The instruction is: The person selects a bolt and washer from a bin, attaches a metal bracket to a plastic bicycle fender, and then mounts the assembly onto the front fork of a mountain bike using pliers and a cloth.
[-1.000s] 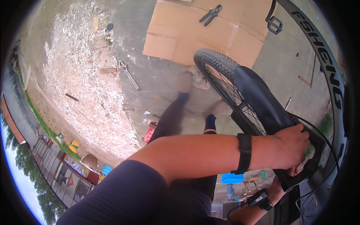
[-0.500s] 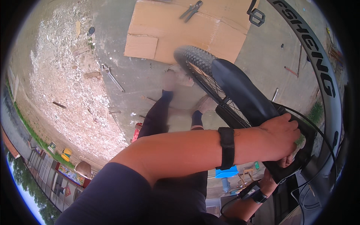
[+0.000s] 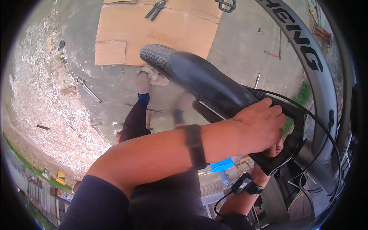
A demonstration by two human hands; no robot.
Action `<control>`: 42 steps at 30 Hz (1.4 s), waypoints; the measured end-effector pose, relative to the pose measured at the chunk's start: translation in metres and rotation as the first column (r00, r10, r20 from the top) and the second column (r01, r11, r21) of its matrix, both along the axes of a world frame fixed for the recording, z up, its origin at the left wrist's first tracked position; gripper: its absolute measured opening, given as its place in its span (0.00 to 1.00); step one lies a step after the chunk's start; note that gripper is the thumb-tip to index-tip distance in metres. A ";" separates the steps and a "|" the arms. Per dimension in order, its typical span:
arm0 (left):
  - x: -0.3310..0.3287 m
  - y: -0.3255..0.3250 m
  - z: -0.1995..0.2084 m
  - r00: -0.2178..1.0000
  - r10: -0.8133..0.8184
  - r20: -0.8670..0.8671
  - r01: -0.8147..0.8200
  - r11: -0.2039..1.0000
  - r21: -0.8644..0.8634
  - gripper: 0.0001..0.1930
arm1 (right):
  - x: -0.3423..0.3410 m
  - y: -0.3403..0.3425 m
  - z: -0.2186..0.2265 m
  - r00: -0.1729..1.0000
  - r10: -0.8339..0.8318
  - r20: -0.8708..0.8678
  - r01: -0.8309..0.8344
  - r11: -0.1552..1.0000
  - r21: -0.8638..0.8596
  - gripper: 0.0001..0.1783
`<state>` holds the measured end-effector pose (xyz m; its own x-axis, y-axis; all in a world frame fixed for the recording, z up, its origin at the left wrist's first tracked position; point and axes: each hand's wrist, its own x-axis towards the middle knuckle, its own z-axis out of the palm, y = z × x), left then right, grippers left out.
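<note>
Matte-black curved mudguard [image 3: 214, 82] and knobby black tyre [image 3: 159, 55] swung left, spokes now hidden; front end apparently turns while I work.
My left hand [image 3: 262, 124] bends over the angular black bicycle fork [image 3: 273, 163] by the mudguard; right hand [image 3: 260, 172] mostly behind it. Can't tell either grip.

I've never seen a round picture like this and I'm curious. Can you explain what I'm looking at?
There's no robot here, just a person. The camera sits on the person's head and looks down; its very wide lens bends straight edges. The bare left hand touches the black fork of a bicycle, beside the black mudguard over the tyre. The bare right hand is mostly hidden behind the fork, and I can't tell what either grip holds. On the grey ground lie a flat cardboard sheet with a plier-like tool on it, and, apart from it, a wrench.
</note>
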<state>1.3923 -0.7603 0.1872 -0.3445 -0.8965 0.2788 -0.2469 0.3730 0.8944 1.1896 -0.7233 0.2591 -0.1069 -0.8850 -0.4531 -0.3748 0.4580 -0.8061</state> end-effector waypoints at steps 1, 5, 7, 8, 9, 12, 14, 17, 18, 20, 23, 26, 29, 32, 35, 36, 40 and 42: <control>0.001 -0.001 0.001 1.000 -0.009 0.017 0.008 1.000 0.004 0.06 | 0.003 0.001 0.001 0.995 -0.097 0.018 0.096 0.995 0.033 0.16; 0.003 -0.002 0.003 0.999 -0.007 0.039 0.007 1.000 -0.003 0.06 | 0.005 0.002 0.003 0.977 -0.212 -0.014 0.213 0.975 0.066 0.16; 0.003 -0.001 0.002 1.000 0.027 -0.004 -0.027 1.000 0.001 0.06 | 0.005 0.002 0.003 0.979 -0.205 -0.007 0.205 0.976 0.076 0.16; 0.003 -0.001 0.001 1.000 0.024 -0.017 -0.024 1.000 -0.003 0.06 | 0.006 0.002 0.003 0.982 -0.189 -0.002 0.189 0.979 0.076 0.16; 0.003 -0.002 0.001 0.999 0.019 -0.030 -0.019 1.000 -0.007 0.06 | 0.006 0.002 0.003 0.983 -0.182 0.006 0.181 0.980 0.080 0.16; 0.003 -0.002 0.000 0.999 0.019 -0.034 -0.020 1.000 -0.008 0.06 | 0.007 0.001 0.000 0.986 -0.163 0.021 0.160 0.983 0.091 0.15; 0.002 -0.003 -0.002 0.999 0.026 -0.022 -0.026 1.000 -0.004 0.06 | 0.007 -0.002 -0.002 0.988 -0.153 0.030 0.150 0.984 0.098 0.15; 0.003 0.000 0.001 0.999 0.035 -0.025 -0.035 0.999 -0.025 0.06 | 0.009 0.003 0.002 0.988 -0.151 0.033 0.148 0.986 0.079 0.15; 0.003 0.000 0.000 0.999 0.041 -0.030 -0.042 0.999 -0.024 0.06 | 0.008 0.001 0.000 0.988 -0.148 0.035 0.145 0.986 0.079 0.15; 0.003 -0.001 -0.001 0.999 0.034 -0.038 -0.035 0.999 -0.024 0.06 | 0.008 0.001 -0.001 0.989 -0.143 0.036 0.140 0.987 0.083 0.15; 0.006 -0.002 -0.001 0.999 0.007 -0.044 -0.008 1.000 -0.030 0.06 | 0.008 0.001 0.000 0.990 -0.138 0.041 0.134 0.987 0.088 0.14; 0.006 -0.002 0.000 0.999 0.009 -0.031 -0.011 0.999 -0.041 0.06 | 0.009 0.001 0.003 0.991 -0.129 0.042 0.125 0.988 0.086 0.14; 0.006 -0.003 -0.001 1.000 -0.003 -0.016 0.002 1.000 -0.018 0.06 | 0.007 0.005 0.006 0.992 -0.123 0.041 0.119 0.989 0.091 0.14; 0.011 -0.004 0.002 1.000 -0.018 -0.010 0.018 1.000 0.008 0.06 | 0.005 0.010 0.011 0.991 -0.123 0.049 0.118 0.988 0.098 0.14; 0.008 -0.001 -0.001 0.999 0.016 -0.036 -0.017 1.000 -0.025 0.06 | 0.008 0.007 0.011 0.991 -0.117 0.057 0.111 0.989 0.096 0.14; 0.008 0.000 -0.002 0.999 0.023 -0.049 -0.025 0.999 -0.033 0.06 | 0.008 0.006 0.009 0.992 -0.111 0.065 0.104 0.990 0.095 0.14; 0.007 -0.001 -0.002 1.000 0.027 -0.005 -0.027 0.998 -0.057 0.06 | 0.013 0.001 0.004 0.991 -0.099 0.089 0.091 0.992 0.088 0.13; 0.006 -0.002 0.001 1.000 0.008 0.015 -0.008 0.999 -0.041 0.06 | 0.015 0.000 0.007 0.991 -0.095 0.096 0.087 0.992 0.089 0.13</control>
<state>1.3984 -0.7625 0.1880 -0.3417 -0.8871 0.3102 -0.2632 0.4072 0.8746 1.2043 -0.7229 0.2657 -0.1358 -0.8317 -0.5384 -0.2479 0.5546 -0.7943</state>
